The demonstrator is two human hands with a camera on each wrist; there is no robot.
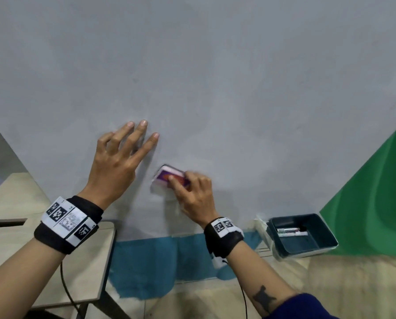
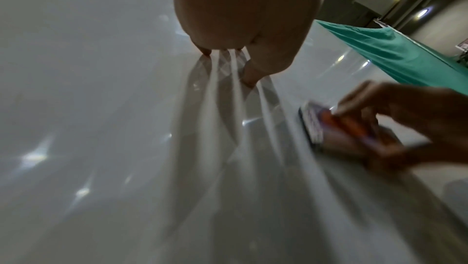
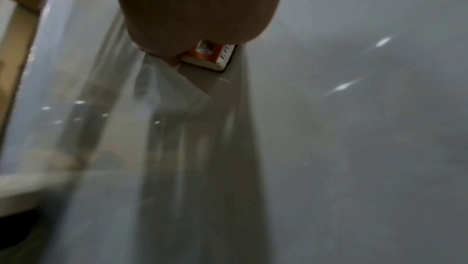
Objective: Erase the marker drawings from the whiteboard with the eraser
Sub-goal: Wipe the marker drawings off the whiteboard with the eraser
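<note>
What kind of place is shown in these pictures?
Probably a classroom or a training room. A large white whiteboard fills the view, a dark teal plastic tray with marker pens sits beside it, and pale wooden desks stand to the left.

The whiteboard [image 1: 215, 77] lies flat as the work surface, resting on a blue cloth [image 1: 151, 268] over a wooden table [image 1: 353, 284]. The eraser [image 1: 167, 178] sits flat on the whiteboard. A dark teal tray [image 1: 325, 229] holding markers [image 1: 289, 231] stands on the table just beside the whiteboard's near right corner.
</note>
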